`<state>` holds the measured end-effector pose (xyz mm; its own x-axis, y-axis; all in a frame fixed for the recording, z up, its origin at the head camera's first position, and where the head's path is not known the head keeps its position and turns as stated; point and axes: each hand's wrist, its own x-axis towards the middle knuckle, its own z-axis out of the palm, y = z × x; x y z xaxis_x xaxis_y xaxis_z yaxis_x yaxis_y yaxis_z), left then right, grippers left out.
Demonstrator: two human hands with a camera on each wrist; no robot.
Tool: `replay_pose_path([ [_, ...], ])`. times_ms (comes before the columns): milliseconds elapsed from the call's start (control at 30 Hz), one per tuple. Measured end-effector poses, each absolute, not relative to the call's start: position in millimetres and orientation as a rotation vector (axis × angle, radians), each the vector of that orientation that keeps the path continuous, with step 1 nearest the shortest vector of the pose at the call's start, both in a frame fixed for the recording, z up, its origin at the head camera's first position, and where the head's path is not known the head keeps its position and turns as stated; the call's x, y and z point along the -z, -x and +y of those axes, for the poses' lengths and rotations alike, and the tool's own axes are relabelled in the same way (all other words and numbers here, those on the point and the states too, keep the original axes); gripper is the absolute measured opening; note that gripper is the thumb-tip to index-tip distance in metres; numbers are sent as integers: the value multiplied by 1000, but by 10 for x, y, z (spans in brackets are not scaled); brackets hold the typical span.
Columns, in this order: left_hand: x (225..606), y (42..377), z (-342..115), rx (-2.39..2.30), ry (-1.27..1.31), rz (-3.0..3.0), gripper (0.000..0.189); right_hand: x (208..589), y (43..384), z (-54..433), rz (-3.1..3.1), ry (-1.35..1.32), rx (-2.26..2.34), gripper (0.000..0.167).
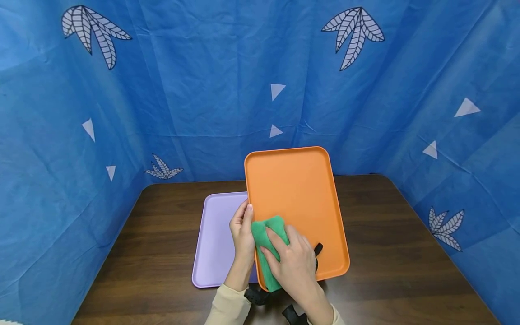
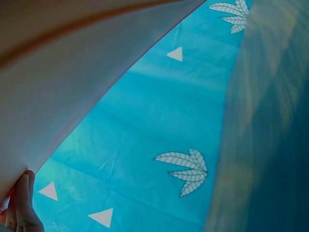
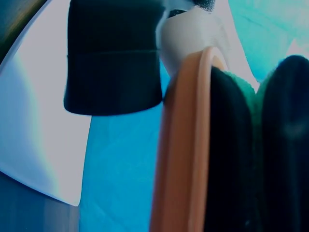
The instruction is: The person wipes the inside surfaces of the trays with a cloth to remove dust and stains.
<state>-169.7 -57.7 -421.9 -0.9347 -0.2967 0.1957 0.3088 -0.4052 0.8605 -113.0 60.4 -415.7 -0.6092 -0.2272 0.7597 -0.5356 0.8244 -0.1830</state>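
An orange tray (image 1: 292,189) is held tilted up over the table, its inner face toward me. My left hand (image 1: 243,234) grips the tray's left edge, thumb at the rim; in the left wrist view, fingers of the left hand (image 2: 24,208) show at the edge of the tray's underside (image 2: 63,106). With my right hand (image 1: 296,262) I hold a folded green cloth (image 1: 266,232) against the tray's lower left part, fingers spread over it. The right wrist view shows the tray's rim (image 3: 186,145) edge-on, with a bit of green cloth (image 3: 241,84) beside it.
A light purple tray (image 1: 215,239) lies flat on the brown wooden table (image 1: 162,234), partly hidden behind the orange one. Blue fabric (image 1: 203,90) with leaf and triangle prints hangs around the back and sides. Black wrist gear (image 1: 257,296) sits by my left sleeve.
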Motion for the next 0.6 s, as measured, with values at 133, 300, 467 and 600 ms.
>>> replay_pose_path([
  [133, 4218, 1698, -582, 2349, 31, -1454, 41, 4166, 1127, 605, -2237, -545, -526, 42],
  [300, 4217, 1696, -577, 2346, 49, -1458, 42, 4173, 1131, 654, -2244, -511, -544, 48],
  [467, 4224, 1700, -570, 2319, 40, -1473, 41, 4170, 1148, 774, -2266, -462, -558, 50],
  [600, 4230, 1708, -573, 2285, 32, -1488, 41, 4180, 1166, 879, -2294, -417, -570, 50],
])
